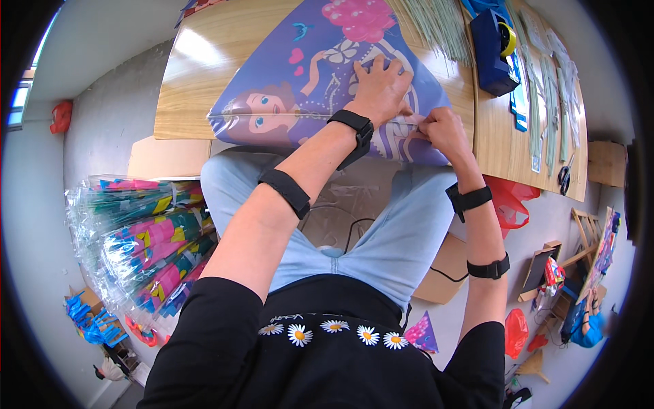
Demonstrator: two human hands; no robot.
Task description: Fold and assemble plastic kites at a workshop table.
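Note:
A purple kite sail (266,88), triangular and printed with a cartoon princess, lies over the near part of the wooden table, its lower edge hanging toward my lap. My left hand (381,85) rests on it with fingers spread, pressing the sheet down; nothing is gripped in it. Close by on the right, my right hand (446,133) pinches the sail near its lower edge, fingertips closed on the material. The thumb of my left hand is beside that pinch. Whether a small part lies under the right fingertips is hidden.
Behind the sail lies a bundle of thin pale sticks (439,31). A dark blue tape dispenser (492,58) stands on the right table, with scissors (565,178) at its near edge. Bagged colourful kites (150,238) are piled at my left. A red plastic bag (509,203) hangs at right.

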